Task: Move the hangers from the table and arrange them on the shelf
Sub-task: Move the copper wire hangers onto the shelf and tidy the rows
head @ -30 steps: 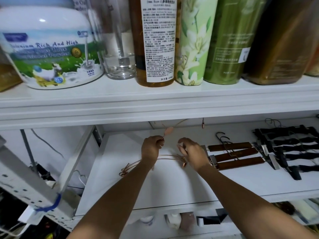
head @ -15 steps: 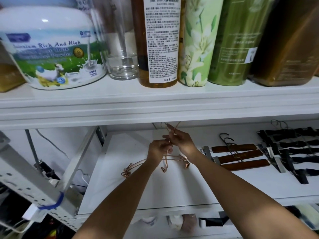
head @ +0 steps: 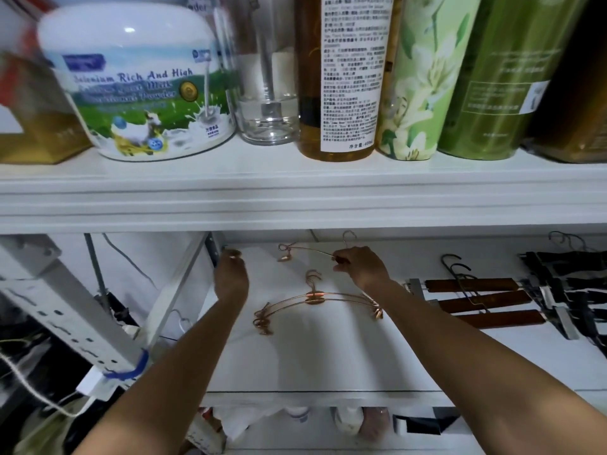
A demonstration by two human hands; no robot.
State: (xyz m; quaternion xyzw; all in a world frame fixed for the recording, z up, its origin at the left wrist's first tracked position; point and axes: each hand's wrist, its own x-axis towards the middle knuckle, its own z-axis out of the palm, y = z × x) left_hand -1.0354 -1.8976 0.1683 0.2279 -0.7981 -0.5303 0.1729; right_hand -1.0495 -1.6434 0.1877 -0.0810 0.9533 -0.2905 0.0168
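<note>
On the white lower shelf (head: 328,359) lie a couple of rose-gold wire hangers (head: 315,298), stacked, hooks pointing to the back. My right hand (head: 361,267) pinches another rose-gold hanger (head: 305,249) near its hook and holds it just above the shelf's rear, behind the stack. That hanger's left clip end hangs free. My left hand (head: 231,274) is at the shelf's left rear edge, blurred, fingers loosely curled with nothing in them.
Wooden clip hangers (head: 476,300) and black hangers (head: 574,284) lie in rows to the right on the same shelf. The upper shelf (head: 295,192) carries a milk powder tub (head: 138,83), a glass and several bottles. A metal frame and cables are at the left.
Both hands were together on the wire hanger above the stack. My left hand has let go and swung left; my right hand now holds the hanger alone, further back and turned level.
</note>
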